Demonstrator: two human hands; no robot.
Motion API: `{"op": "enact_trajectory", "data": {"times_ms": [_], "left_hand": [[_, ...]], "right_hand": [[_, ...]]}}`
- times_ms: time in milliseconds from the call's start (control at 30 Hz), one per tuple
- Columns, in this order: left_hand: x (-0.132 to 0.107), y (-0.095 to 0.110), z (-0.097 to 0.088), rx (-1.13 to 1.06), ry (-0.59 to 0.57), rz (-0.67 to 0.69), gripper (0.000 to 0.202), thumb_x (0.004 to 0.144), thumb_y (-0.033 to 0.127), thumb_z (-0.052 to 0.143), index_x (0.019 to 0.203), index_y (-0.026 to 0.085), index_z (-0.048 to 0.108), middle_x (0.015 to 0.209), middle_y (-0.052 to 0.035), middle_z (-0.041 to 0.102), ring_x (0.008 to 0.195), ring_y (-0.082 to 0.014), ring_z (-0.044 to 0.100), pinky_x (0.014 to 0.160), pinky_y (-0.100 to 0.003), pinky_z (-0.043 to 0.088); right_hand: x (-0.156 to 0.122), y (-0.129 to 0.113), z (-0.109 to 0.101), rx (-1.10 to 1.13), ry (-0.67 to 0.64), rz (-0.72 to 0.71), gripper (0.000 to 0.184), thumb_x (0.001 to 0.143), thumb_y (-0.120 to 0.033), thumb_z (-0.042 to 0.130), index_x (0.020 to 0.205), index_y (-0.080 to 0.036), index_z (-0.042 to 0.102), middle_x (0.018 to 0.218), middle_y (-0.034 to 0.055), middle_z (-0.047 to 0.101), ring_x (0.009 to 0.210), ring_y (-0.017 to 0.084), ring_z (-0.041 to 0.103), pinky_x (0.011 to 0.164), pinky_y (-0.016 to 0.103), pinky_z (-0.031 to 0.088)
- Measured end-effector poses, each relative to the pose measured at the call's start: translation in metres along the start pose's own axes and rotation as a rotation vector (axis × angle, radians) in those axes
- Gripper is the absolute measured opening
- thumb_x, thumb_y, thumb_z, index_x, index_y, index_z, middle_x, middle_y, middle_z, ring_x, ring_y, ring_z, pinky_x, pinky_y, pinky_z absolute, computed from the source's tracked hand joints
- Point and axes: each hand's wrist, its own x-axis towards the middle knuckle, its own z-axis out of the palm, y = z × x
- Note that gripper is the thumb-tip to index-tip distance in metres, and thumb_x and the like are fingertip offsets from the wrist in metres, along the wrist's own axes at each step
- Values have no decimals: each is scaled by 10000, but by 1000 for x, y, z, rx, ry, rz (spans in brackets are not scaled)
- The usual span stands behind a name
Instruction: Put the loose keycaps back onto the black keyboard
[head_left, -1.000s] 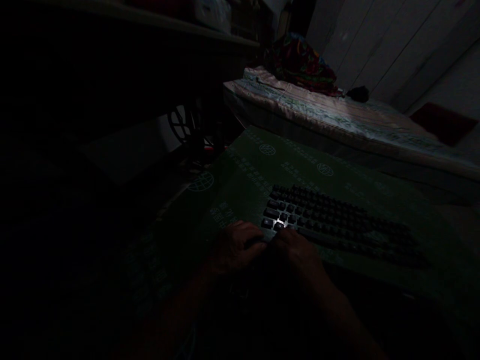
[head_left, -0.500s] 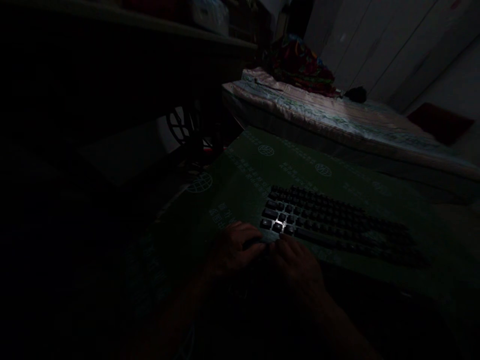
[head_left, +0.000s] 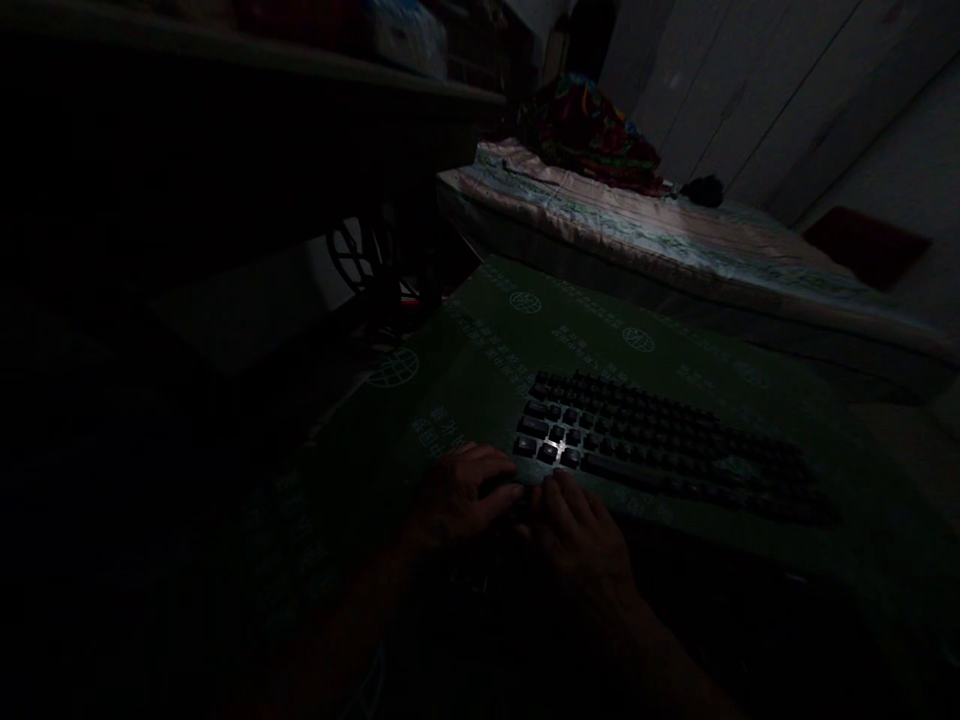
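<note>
The room is very dark. My left hand (head_left: pixel 466 495) and my right hand (head_left: pixel 581 535) meet just in front of the near left corner of a black keyboard (head_left: pixel 660 445). The keyboard lies on a green mat (head_left: pixel 495 340) printed with pale globe marks and text. My left hand's fingers are curled, with the thumb pointing towards my right hand. The fingers of my right hand are pressed together and point at the keyboard's front edge. Whatever sits between the two hands is lost in shadow. One key near the corner catches a glint of light.
A bed (head_left: pixel 675 240) with a pale patterned cover runs behind the mat, with a bundle of colourful cloth (head_left: pixel 592 135) and a small dark object (head_left: pixel 701 190) on it. A dark red cushion (head_left: pixel 866 245) lies at the right. A wheel-like metal frame (head_left: pixel 360 255) stands left under a dark shelf.
My right hand has drawn back a little from the keyboard's corner keys towards me. The view has shifted slightly. My left hand stays in place.
</note>
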Motion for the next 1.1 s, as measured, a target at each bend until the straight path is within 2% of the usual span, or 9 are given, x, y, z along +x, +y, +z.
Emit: {"op": "enact_trajectory", "data": {"times_ms": [100, 233, 300, 400, 567, 667, 800, 900, 1100], "left_hand": [[0, -1, 1, 4, 15, 12, 114, 755, 266, 599, 825, 202, 663, 853, -29, 687, 803, -178, 599, 754, -328, 466], [0, -1, 0, 3, 7, 23, 125, 762, 270, 594, 832, 194, 664, 840, -34, 690, 803, -181, 604, 745, -327, 466], [1, -1, -1, 0, -6, 18, 133, 773, 274, 585, 833, 187, 665, 837, -36, 692, 802, -182, 604, 745, -328, 463], [2, 0, -2, -6, -28, -15, 142, 783, 295, 579, 822, 190, 667, 839, -33, 689, 803, -177, 604, 748, -322, 462], [4, 7, -4, 15, -45, -100, 175, 754, 345, 608, 827, 197, 666, 861, -29, 679, 846, -180, 603, 772, -318, 467], [6, 13, -5, 62, -50, -144, 208, 727, 374, 625, 837, 200, 655, 856, -20, 667, 841, -181, 601, 755, -312, 471], [11, 17, -3, 139, -65, -217, 233, 701, 409, 620, 790, 195, 640, 817, -23, 655, 803, -194, 598, 713, -313, 470], [16, 17, -3, 136, -109, -280, 221, 671, 407, 626, 741, 197, 630, 786, -15, 654, 772, -194, 604, 677, -300, 470], [21, 17, -8, 108, -169, -313, 226, 661, 404, 620, 733, 190, 632, 784, -13, 664, 759, -187, 624, 662, -280, 480]], "right_hand": [[-1, 5, 1, 59, 48, 18, 268, 915, -264, 442, 1038, -115, 629, 1023, 156, 657, 957, 244, 595, 767, 366, 480], [-1, 12, -5, 114, 162, 128, 276, 921, -263, 402, 969, -124, 636, 952, 131, 672, 835, 184, 616, 702, 284, 491], [-4, 17, -8, 124, 120, 192, 246, 906, -268, 424, 934, -150, 639, 921, 106, 672, 789, 173, 616, 671, 270, 483], [-13, 27, -9, 137, -14, 271, 170, 861, -267, 500, 900, -179, 640, 888, 83, 664, 736, 171, 608, 645, 272, 462], [-24, 40, -5, 183, -84, 180, 164, 834, -261, 541, 955, -192, 628, 862, 63, 655, 712, 159, 601, 618, 249, 429], [-21, 38, -7, 151, -136, 231, 166, 828, -265, 556, 964, -198, 624, 830, 51, 651, 731, 165, 601, 616, 248, 410], [-14, 33, -13, 136, -160, 238, 180, 825, -261, 580, 987, -191, 616, 818, 46, 651, 724, 165, 598, 621, 254, 393], [-11, 32, -17, 135, -167, 252, 136, 815, -250, 603, 937, -196, 630, 794, 35, 651, 706, 165, 600, 596, 254, 373], [-8, 30, -16, 129, -142, 269, 99, 790, -237, 636, 886, -215, 644, 769, 16, 651, 685, 161, 598, 570, 251, 343]]}}
